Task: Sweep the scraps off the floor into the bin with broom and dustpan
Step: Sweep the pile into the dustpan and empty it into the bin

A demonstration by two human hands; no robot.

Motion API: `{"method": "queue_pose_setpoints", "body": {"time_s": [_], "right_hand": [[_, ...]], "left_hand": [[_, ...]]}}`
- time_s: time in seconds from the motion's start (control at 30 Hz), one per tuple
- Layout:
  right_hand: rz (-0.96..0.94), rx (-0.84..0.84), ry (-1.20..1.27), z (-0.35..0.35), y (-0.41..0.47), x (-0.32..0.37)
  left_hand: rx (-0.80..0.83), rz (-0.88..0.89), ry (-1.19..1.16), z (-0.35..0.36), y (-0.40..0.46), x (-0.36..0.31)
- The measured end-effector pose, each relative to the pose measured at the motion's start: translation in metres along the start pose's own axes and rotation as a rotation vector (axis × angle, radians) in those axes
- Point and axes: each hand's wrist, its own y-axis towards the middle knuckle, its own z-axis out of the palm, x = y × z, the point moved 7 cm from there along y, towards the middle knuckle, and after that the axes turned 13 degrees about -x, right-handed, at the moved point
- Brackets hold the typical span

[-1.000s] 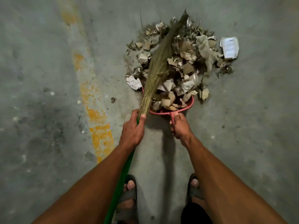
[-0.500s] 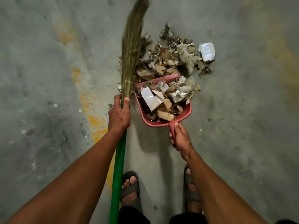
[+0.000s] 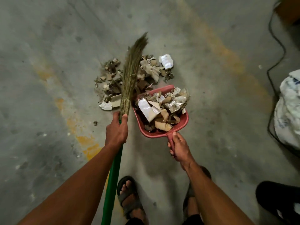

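My left hand (image 3: 117, 129) grips the broom (image 3: 129, 75) where the green handle meets the straw bristles; the bristles point away from me over the scrap pile (image 3: 112, 80) on the concrete floor. My right hand (image 3: 177, 147) holds the handle of a red dustpan (image 3: 185, 122), lifted off the floor and heaped with paper and cardboard scraps. More scraps, among them a white wrapper (image 3: 165, 61), lie beyond the pan's front edge.
A white printed sack (image 3: 288, 111) stands at the right edge with a black cable (image 3: 274, 65) curling beside it. A dark object (image 3: 276, 197) sits at the lower right. My sandalled feet (image 3: 129, 197) are below. Worn yellow paint stripes cross the floor.
The dustpan has come back out of the pile loaded and has shifted to the right. The broom swung left off the pan and now lies over the pile's middle.
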Motion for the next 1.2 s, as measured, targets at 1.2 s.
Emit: {"method": "queue_pose_setpoints", "body": {"time_s": [1.2], "right_hand": [[0.436, -0.513, 0.485, -0.552, -0.198, -0.297]], "left_hand": [[0.648, 0.49, 0.322, 0.334, -0.501, -0.096]]}}
